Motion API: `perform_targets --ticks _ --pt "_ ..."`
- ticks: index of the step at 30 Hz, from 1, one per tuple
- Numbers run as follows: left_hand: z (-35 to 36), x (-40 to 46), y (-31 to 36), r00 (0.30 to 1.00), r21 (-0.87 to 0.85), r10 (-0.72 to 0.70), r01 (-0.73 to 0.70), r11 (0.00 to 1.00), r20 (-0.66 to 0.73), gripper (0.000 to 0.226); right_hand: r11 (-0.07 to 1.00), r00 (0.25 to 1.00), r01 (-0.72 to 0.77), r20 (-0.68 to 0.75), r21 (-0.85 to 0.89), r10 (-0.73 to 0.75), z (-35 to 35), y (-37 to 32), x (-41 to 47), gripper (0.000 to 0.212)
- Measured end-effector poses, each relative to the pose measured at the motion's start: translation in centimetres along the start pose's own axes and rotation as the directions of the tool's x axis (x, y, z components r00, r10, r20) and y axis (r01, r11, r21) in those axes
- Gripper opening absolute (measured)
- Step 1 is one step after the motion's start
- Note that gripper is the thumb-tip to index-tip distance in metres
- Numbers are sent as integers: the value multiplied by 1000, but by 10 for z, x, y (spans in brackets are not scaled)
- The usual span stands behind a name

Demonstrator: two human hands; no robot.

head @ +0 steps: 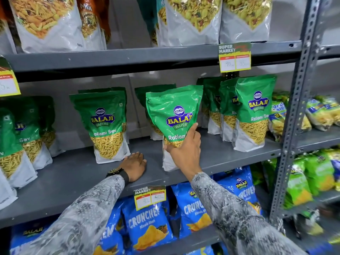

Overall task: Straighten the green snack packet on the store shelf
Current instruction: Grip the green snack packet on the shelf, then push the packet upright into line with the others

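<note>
A green Balaji Ratlami Sev packet (173, 115) stands near the front of the grey middle shelf (73, 173), leaning a little to the left. My right hand (185, 150) grips its lower right side, thumb on the front and fingers behind. My left hand (135, 165) rests palm down on the shelf board just left of the packet, beside the base of another green packet (108, 126). A dark watch sits on my left wrist.
More green packets stand in rows at the left (22, 140) and right (252, 115) of the same shelf. Blue CruncheX bags (147, 225) fill the shelf below. Grey pouches (191, 19) stand above. A perforated upright (298, 107) bounds the right side.
</note>
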State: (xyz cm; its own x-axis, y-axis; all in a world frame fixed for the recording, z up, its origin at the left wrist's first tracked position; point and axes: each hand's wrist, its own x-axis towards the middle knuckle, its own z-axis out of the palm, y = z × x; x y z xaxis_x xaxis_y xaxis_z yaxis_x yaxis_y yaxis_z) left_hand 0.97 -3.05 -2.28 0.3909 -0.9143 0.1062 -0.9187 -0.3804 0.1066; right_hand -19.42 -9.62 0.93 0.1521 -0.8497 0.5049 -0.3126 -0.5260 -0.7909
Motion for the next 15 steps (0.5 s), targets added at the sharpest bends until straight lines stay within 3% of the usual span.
perform_targets --ticks 8,12,15 --pt "-1 -2 -3 999 -84 -24 22 996 -24 45 1000 1000 -7 28 5 7 -6 -5 -2 140" --pt "-8 -19 -14 986 -207 -33 -2 978 -162 47 1000 1000 4 20 18 -5 -17 -10 -4 141" --pt "-15 -38 -34 978 -171 -13 -23 985 -210 50 998 998 57 -27 -6 -57 -26 -20 -9 133"
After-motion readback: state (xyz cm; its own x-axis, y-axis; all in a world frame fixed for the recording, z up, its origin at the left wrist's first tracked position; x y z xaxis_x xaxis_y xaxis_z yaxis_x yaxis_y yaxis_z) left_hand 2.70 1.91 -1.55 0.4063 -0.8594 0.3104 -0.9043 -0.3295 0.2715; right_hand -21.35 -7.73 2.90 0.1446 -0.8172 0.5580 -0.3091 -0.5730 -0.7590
